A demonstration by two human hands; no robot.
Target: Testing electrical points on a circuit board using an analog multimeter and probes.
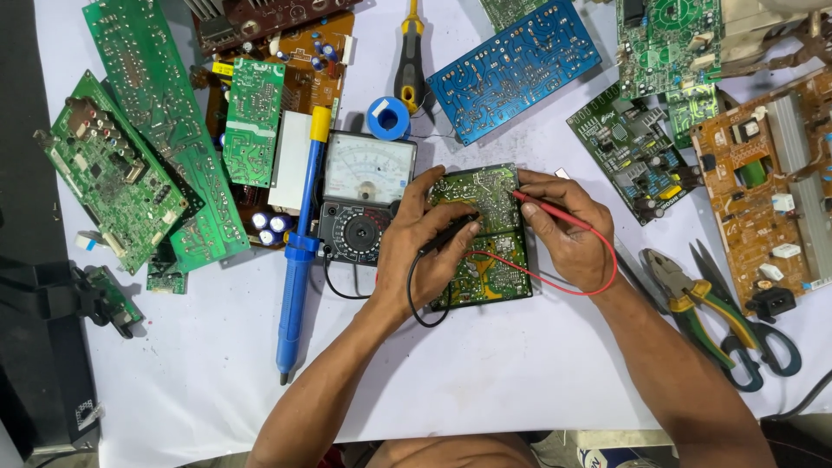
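1. Left hand lies over the left part of the green board, fingers pinched on the black probe; its tip is on the board's middle.
2. Right hand rests on the board's right edge, thumb and fingers pinched on the red probe; the tip points left onto the upper board.
3. Board lies flat on the white table, centre of view, just right of the meter.
4. Red lead loops round the right wrist and crosses the lower board; black lead curls below the left hand toward the meter.
5. Meter: analogue, dial face above, black selector knob below.
6. Blue pump lies lengthwise, touching the meter's left side.
7. Solder reel and screwdriver lie above the meter.
8. Blue board is above the hands, apart from them.
9. Pliers and scissors lie right of the right forearm.
10. More boards lie at the left and right edges.
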